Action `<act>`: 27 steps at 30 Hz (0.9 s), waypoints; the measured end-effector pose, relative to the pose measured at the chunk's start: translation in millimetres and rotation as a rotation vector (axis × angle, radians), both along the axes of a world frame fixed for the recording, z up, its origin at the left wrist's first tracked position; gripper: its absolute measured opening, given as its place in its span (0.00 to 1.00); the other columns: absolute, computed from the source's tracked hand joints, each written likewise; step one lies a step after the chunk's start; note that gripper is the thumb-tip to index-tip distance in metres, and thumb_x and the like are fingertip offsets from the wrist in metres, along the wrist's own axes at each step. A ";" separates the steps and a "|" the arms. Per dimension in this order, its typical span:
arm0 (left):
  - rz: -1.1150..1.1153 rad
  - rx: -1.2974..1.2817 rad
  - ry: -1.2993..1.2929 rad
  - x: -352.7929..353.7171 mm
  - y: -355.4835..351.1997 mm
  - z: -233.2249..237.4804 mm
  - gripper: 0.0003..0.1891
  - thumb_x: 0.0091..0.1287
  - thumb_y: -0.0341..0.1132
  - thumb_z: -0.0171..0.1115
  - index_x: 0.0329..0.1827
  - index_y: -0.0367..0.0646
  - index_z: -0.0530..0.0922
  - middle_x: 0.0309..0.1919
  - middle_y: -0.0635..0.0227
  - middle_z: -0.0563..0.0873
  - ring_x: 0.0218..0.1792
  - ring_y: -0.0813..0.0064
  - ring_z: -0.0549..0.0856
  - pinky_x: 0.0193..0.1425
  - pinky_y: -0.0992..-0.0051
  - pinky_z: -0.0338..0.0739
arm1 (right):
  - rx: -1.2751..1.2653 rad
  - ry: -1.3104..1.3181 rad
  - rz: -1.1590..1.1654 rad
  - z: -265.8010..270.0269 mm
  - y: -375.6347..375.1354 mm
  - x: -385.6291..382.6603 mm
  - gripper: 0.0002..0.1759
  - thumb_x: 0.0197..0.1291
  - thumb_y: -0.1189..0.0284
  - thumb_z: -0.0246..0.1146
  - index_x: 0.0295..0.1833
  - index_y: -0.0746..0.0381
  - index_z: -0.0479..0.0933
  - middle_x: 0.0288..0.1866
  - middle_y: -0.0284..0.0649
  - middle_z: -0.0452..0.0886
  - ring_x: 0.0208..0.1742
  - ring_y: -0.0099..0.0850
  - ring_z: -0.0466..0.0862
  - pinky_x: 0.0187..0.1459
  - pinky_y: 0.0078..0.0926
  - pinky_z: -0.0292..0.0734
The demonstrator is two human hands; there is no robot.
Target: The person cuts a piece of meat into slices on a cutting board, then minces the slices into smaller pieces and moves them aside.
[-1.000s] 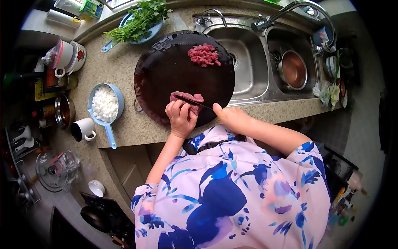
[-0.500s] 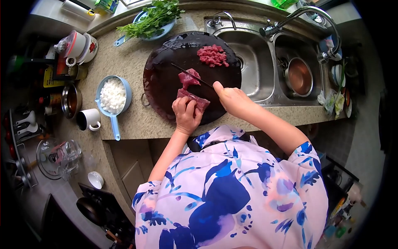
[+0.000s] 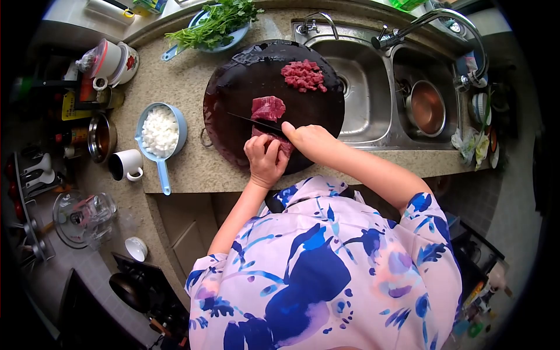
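My right hand (image 3: 304, 140) is wrapped round the handle of a knife (image 3: 251, 121), whose dark thin blade points left across the board. Under the bent fingers of my left hand (image 3: 265, 161), a slab of raw red meat (image 3: 283, 143) is held down near the board's front edge. The blade lies along the far side of that slab, close to my left fingertips. Just beyond the blade sits a separate chunk of raw meat (image 3: 268, 108). Diced meat (image 3: 303, 76) is heaped at the far right of the round dark cutting board (image 3: 233, 87).
A blue handled bowl (image 3: 179, 131) of chopped white pieces and a white mug (image 3: 126, 165) stand left of the board. Leafy greens (image 3: 219, 26) fill a blue colander behind it. To the right is a double steel sink (image 3: 364, 93) with a metal pan (image 3: 426, 108) in it.
The knife has come nearer to me, from the far chunk to the held slab. The far chunk now lies apart from that slab. My left hand stays on the meat.
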State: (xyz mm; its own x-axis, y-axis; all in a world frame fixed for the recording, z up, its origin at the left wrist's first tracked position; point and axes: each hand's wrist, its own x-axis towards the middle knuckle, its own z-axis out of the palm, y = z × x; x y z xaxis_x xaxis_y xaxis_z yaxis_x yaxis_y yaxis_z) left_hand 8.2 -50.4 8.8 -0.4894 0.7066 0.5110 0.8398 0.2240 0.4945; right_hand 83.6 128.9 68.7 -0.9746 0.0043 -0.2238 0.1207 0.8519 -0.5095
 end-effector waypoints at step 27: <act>0.073 0.008 0.007 0.6 2.2 0.2 0.19 0.54 0.31 0.68 0.51 0.44 0.79 0.52 0.57 0.75 0.54 0.51 0.74 0.61 0.54 0.68 | -0.008 -0.078 0.009 2.4 4.0 13.5 0.13 0.62 0.74 0.58 0.49 0.64 0.64 0.29 0.51 0.84 0.34 0.50 0.88 0.33 0.47 0.82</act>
